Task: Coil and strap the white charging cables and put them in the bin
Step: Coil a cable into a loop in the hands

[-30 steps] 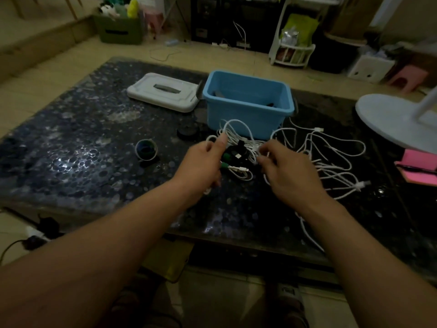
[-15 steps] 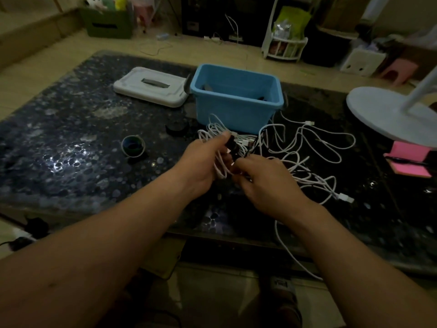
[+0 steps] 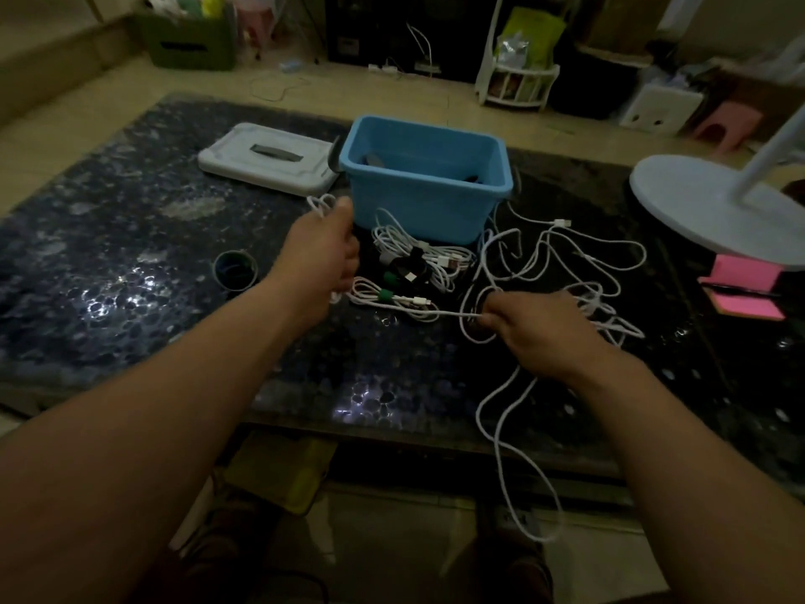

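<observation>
A dark speckled bench (image 3: pixel 109 263) carries a white lid (image 3: pixel 265 161) with a grey handle, a small tape roll (image 3: pixel 235 270), a round white stand base (image 3: pixel 697 207) and a pink notepad (image 3: pixel 740 294) beside it. On the floor beyond stand a green crate (image 3: pixel 191 41), a white rack (image 3: pixel 518 80) and a pink stool (image 3: pixel 727 124).

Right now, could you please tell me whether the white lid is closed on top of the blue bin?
No, the white lid lies flat on the table just left of the blue bin, whose top is open.
</observation>
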